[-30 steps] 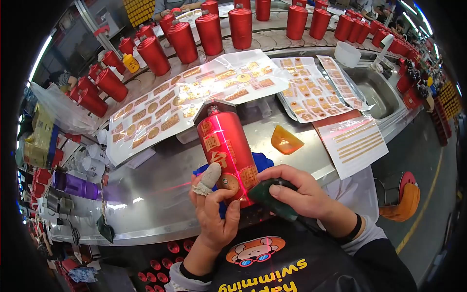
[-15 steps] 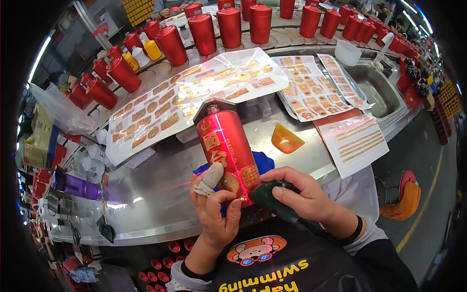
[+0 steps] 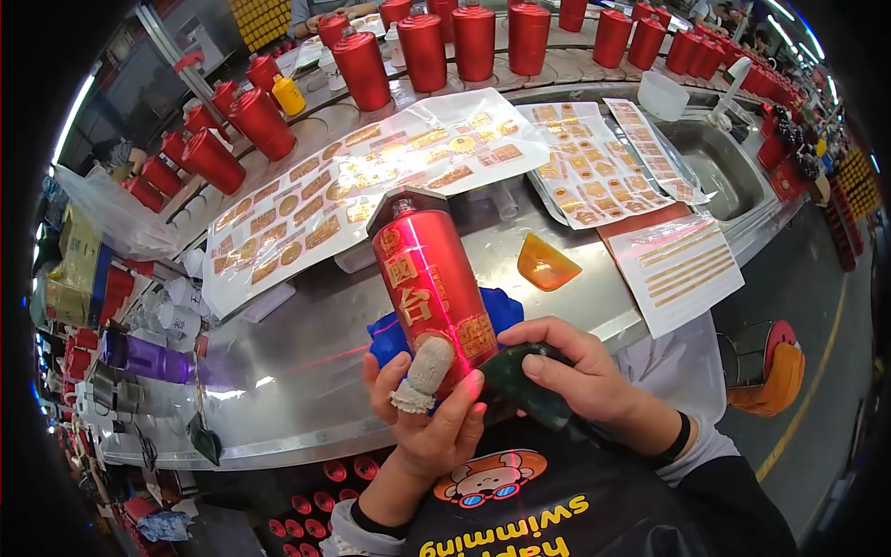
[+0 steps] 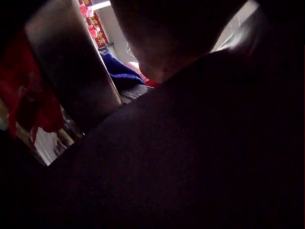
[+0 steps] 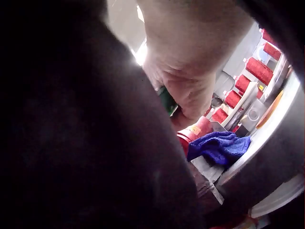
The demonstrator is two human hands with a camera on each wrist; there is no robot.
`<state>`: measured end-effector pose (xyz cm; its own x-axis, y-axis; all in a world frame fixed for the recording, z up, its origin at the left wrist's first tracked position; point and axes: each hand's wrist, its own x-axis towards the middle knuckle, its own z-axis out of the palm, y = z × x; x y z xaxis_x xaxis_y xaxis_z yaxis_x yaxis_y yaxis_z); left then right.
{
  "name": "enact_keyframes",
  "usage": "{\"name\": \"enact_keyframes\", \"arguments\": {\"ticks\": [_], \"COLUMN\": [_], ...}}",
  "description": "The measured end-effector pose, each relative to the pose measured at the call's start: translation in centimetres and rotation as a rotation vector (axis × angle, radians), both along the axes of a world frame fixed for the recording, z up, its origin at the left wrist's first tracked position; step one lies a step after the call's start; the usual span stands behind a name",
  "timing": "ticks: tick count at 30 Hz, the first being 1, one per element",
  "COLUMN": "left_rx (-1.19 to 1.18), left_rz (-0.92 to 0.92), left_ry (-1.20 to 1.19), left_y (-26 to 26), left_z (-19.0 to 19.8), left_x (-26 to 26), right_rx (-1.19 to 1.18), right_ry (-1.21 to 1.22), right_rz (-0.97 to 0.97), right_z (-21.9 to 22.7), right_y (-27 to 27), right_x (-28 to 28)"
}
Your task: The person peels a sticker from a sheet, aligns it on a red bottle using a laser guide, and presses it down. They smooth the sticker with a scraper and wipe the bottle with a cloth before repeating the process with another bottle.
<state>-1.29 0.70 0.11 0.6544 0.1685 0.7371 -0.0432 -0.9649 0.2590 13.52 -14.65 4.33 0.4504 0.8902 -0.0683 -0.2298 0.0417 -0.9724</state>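
A red bottle with gold characters and stickers leans before the body, its neck end in a dark angular holder. My left hand is at the bottle's lower end. Its finger in a pale fabric cover lies over the round gold sticker, and another finger reaches toward the bottle's base. My right hand grips a dark green scraper, its tip close to the bottle's lower right side. Under the bottle is a blue cloth, also in the right wrist view. The left wrist view is mostly dark.
Sheets of gold stickers lie beyond the bottle, with more sticker sheets to the right. An orange scraper rests on the metal table. Several red bottles line the conveyor behind. A sink is at far right.
My left hand has shifted slightly right, its covered finger moving down from beside the large character onto the round sticker. The conveyor bottles have moved right. My right hand is almost unchanged.
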Motion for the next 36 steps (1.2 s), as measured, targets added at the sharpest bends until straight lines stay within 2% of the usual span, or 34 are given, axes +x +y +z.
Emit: {"name": "enact_keyframes", "arguments": {"ticks": [3,10,16,18,23,27,30,31,32,34,36], "left_rx": [-0.017,-0.168,0.159,0.138,0.173,0.044,-0.186,-0.134,-0.216,-0.208,-0.203], "left_rz": [-0.004,-0.048,-0.113,-0.116,-0.161,-0.225,-0.071,0.009,0.055,0.074,0.083], "left_ry": [0.013,-0.061,-0.035,-0.056,-0.066,-0.043,-0.179,-0.082,0.018,0.084,0.098], "left_y": [-0.3,0.0,0.9,0.9,0.8,0.0,0.2,0.9,1.1,2.1,2.2], "left_z": [-0.1,-0.8,-1.3,-1.4,-1.5,-1.3,-3.0,-3.1,-2.8,-2.9,-2.6], "left_x": [0.1,0.0,-0.1,0.1,0.3,-0.9,-1.3,-1.1,-0.6,-0.3,-0.5], "right_rx": [0.007,0.004,-0.011,-0.019,-0.022,-0.051,-0.056,0.023,0.116,0.316,0.299], "right_ry": [0.104,0.099,0.118,0.147,0.026,-0.082,-0.57,-0.758,-1.017,-1.536,-1.548], "right_rz": [0.018,-0.021,-0.036,-0.022,-0.088,-0.119,-0.105,-0.103,-0.065,0.015,0.094], "right_z": [-0.1,-1.2,-1.3,-1.0,-1.5,-1.1,1.3,2.1,2.2,2.5,2.0], "right_y": [-0.3,-0.5,-0.5,-0.6,-0.6,-0.8,-0.1,0.7,1.4,2.4,2.1], "right_x": [0.1,0.4,0.6,0.7,1.1,2.0,2.1,1.8,1.9,2.4,1.6]}}
